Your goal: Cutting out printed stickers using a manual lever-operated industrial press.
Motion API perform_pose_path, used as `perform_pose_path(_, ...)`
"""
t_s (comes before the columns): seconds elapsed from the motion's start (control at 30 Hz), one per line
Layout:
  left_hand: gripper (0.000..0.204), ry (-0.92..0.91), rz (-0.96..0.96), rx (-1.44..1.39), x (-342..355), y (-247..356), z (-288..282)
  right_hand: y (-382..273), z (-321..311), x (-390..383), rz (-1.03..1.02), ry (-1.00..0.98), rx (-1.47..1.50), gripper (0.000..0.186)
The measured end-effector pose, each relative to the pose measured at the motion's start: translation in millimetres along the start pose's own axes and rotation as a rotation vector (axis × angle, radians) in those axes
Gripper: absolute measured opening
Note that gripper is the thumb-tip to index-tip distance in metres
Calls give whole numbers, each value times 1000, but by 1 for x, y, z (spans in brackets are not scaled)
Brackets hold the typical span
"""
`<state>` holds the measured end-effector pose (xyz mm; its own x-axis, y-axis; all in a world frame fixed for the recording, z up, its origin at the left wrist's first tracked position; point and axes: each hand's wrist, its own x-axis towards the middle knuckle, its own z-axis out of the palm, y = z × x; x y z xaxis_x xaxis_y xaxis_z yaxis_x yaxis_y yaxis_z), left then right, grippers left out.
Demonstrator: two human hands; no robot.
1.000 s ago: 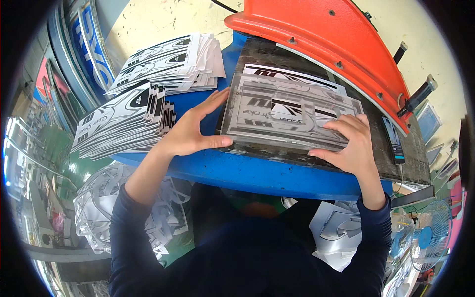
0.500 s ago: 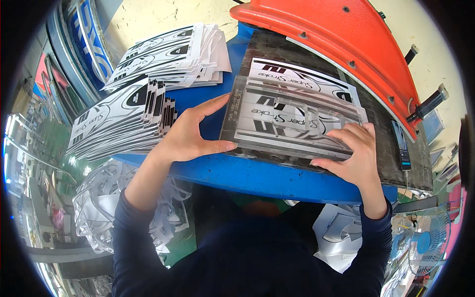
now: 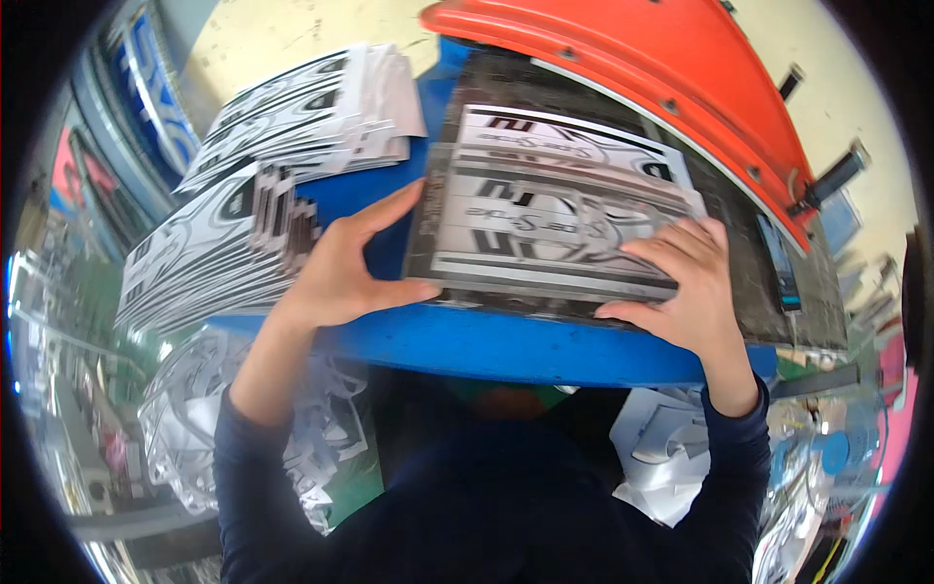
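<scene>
"Where's the clear plate (image 3: 525,253)?"

"Between the hands, over a printed sheet (image 3: 574,139) that shows past its far edge, on the dark board (image 3: 744,316) atop the blue tabletop (image 3: 525,350)."

"And the grip?"

"The right hand (image 3: 686,282) grasps the plate's right end, thumb at the near edge. The left hand (image 3: 350,263) is spread wide, thumb and fingertips at the left edge, not closed around it."

"What's nearby?"

"A stack of printed sheets (image 3: 195,234) left of the left hand; a phone (image 3: 778,263) right of the right."

head view | wide fisheye | at head height | facing down | near the blue table (image 3: 525,347)
</scene>
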<state>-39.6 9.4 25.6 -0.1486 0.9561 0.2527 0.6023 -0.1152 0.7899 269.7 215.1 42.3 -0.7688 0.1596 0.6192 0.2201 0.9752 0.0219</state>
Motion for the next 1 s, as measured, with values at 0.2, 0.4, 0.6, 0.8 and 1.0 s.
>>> perform_pose_path(0.2,100,-16,-43,-113,-7,-13,-6,32,-21,-25,319,-143,279,123)
perform_pose_path(0.4,103,-59,-89,-216,1,-7,-4,46,-17,-52,444,-214,402,124)
perform_pose_path(0.6,111,-40,-137,-238,2,-6,-3,48,-13,-59,414,-179,380,114)
perform_pose_path(0.8,116,-46,-157,-264,1,-10,-4,46,-15,-61,421,-186,338,112)
perform_pose_path(1.0,116,-42,-162,-312,1,-12,-2,48,-14,-64,427,-181,369,114)
